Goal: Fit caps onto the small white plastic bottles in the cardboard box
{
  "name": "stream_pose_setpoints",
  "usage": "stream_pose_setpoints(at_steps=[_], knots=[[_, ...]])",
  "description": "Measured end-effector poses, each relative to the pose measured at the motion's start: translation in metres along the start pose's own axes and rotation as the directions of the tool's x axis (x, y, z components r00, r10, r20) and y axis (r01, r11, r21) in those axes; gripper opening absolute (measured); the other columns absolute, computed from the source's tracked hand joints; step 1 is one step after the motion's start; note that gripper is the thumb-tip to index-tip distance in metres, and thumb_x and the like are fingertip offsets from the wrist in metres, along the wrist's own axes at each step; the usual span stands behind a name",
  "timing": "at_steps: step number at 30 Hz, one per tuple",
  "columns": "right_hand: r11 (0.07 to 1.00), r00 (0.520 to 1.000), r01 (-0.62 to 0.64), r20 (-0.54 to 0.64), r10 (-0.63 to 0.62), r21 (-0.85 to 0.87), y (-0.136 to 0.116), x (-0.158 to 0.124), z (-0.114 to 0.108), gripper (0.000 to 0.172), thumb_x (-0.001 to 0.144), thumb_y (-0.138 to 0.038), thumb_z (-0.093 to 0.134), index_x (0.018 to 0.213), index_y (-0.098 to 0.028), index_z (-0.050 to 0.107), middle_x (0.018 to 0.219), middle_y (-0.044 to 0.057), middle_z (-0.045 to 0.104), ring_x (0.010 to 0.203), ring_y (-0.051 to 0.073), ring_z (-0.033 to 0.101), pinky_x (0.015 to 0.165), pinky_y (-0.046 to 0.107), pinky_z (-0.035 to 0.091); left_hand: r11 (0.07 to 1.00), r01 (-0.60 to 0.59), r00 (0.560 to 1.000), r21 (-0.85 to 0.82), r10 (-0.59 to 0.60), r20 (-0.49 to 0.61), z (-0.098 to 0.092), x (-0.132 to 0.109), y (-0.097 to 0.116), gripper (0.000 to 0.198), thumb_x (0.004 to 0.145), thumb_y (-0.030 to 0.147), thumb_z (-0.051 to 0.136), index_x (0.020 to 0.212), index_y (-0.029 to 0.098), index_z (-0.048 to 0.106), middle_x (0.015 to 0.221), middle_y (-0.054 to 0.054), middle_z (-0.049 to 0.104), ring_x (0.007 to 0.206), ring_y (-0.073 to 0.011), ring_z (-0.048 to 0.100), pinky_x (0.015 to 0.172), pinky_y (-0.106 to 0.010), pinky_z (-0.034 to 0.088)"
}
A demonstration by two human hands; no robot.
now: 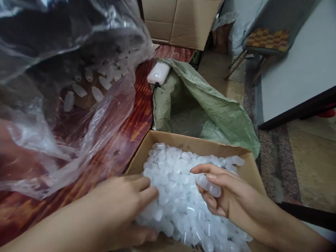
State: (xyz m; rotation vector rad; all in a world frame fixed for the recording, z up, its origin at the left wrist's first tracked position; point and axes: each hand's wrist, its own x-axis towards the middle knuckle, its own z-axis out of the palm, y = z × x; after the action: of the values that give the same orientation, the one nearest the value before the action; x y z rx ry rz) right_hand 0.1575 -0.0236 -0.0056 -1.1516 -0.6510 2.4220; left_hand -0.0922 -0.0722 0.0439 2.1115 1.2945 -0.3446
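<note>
Holding in the right hand (236, 194): a translucent piece (209, 185), with bands across it, pinched between thumb and fingers over the pile; one piece or a nested few, I cannot tell
Left hand (127, 198): blurred, fingers bent, at the left edge of the pile; whether it grasps anything I cannot tell
Pile (177, 185): small pieces of the same look, heaped loosely in the cardboard box (204, 146) beside the tabletop (139, 100)
Translucent piece, weight: probably very light, so fingertips alone should carry it
Translucent piece, stiffness: likely thin plastic that flexes a little; a hard squeeze could dent or bend it
Translucent piece, surface: shiny and smooth by its highlights, so likely slippery; pads laid flat on opposite edges should hold best
Pile, picking: pieces overlap, so neighbours may cling or slide; an exposed rim seems the easiest hold
Clear bag (107, 117): on the tabletop, thin and crinkled, with frosted pieces (97, 94) inside; the film would probably snag fingers
</note>
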Motion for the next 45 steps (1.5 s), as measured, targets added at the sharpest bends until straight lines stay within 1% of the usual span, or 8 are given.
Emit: stream_pose_setpoints(at_steps=[4,10,14,19,28,36,41,45], knots=[[0.999,0.999,0.003,0.05,-0.001,-0.041,0.0,-0.001,-0.001,0.023,0.09,-0.034,0.06,0.109,-0.022,0.062,0.084,0.001,0.058,0.055,0.005,0.046,0.047,0.017,0.032,0.979,0.072,0.978,0.191,-0.107,0.18,0.01,-0.002,-0.005,0.017,0.077,0.013,0.058,0.092,0.018,0.064,0.094,-0.009,0.067,0.087,-0.0323,0.066,0.076,-0.049,0.053],[0.929,0.991,0.137,0.043,-0.13,-0.344,-0.001,-0.009,-0.007,0.022,0.092,-0.043,0.058,0.1,-0.022,0.057,0.086,0.0,0.058,0.055,0.006,0.042,0.05,0.02,0.032,0.981,0.046,0.991,0.19,-0.069,0.112,0.009,0.003,-0.005,0.01,0.081,0.018,0.062,0.091,0.02,0.063,0.099,-0.008,0.065,0.089,-0.0288,0.064,0.076,-0.043,0.053],[0.632,0.936,0.293,0.079,-0.344,-0.717,0.001,-0.022,-0.013,0.025,0.095,-0.048,0.051,0.11,-0.03,0.061,0.088,0.001,0.062,0.071,0.013,0.057,0.06,0.024,0.046,0.984,0.04,0.999,-0.171,-0.043,-0.013,-0.005,0.007,0.003,0.016,0.088,0.034,0.059,0.097,0.021,0.058,0.1,-0.003,0.062,0.081,-0.0183,0.062,0.071,-0.03,0.048],[0.157,0.724,0.493,0.303,-0.62,-0.856,0.0,-0.032,-0.013,0.019,0.094,-0.028,0.055,0.112,-0.034,0.055,0.109,-0.003,0.067,0.105,0.015,0.064,0.086,0.027,0.053,0.816,0.016,0.977,-0.578,-0.135,-0.163,-0.005,0.027,0.017,0.036,0.091,0.055,0.048,0.1,0.022,0.056,0.073,0.003,0.055,0.065,-0.013,0.052,0.056,-0.023,0.04],[-0.285,0.493,0.632,0.657,-0.57,-0.721,-0.015,-0.032,-0.009,0.023,0.097,-0.015,0.047,0.119,-0.022,0.049,0.124,0.005,0.064,0.118,0.016,0.058,0.098,0.028,0.047,0.818,-0.234,0.954,-0.525,0.09,-0.285,0.007,0.063,0.039,0.009,0.085,0.019,0.058,0.094,0.018,0.057,0.091,0.001,0.063,0.088,-0.0151,0.059,0.078,-0.025,0.042],[-0.515,0.519,0.45,0.683,-0.514,-0.729,-0.018,-0.025,-0.011,0.044,0.099,-0.051,0.041,0.077,-0.015,0.057,0.061,0.001,0.053,0.054,0.015,0.049,0.052,0.032,0.032,0.846,-0.16,0.974,-0.509,0.051,-0.221,0.015,0.065,0.041,0.018,0.079,0.023,0.068,0.075,0.017,0.051,0.072,0.005,0.055,0.066,-0.0107,0.051,0.058,-0.022,0.032],[-0.602,0.516,0.526,0.788,-0.335,-0.601,-0.019,-0.035,-0.021,0.054,0.094,-0.06,0.046,0.13,-0.02,0.049,0.064,-0.002,0.052,0.052,0.015,0.042,0.053,0.03,0.025,0.847,-0.148,0.981,-0.511,0.059,-0.187,0.015,0.066,0.037,0.009,0.079,0.022,0.064,0.079,0.016,0.058,0.071,0.002,0.057,0.064,-0.0109,0.051,0.057,-0.022,0.033],[-0.658,0.55,0.485,0.786,-0.281,-0.575,-0.02,-0.039,-0.028,0.055,0.098,-0.058,0.037,0.134,-0.018,0.045,0.064,-0.001,0.054,0.052,0.016,0.043,0.053,0.032,0.024,0.877,-0.132,0.984,-0.463,0.058,-0.171,0.017,0.065,0.034,0.014,0.08,0.028,0.065,0.079,0.015,0.06,0.069,0.001,0.058,0.061,-0.0112,0.052,0.055,-0.022,0.032]])
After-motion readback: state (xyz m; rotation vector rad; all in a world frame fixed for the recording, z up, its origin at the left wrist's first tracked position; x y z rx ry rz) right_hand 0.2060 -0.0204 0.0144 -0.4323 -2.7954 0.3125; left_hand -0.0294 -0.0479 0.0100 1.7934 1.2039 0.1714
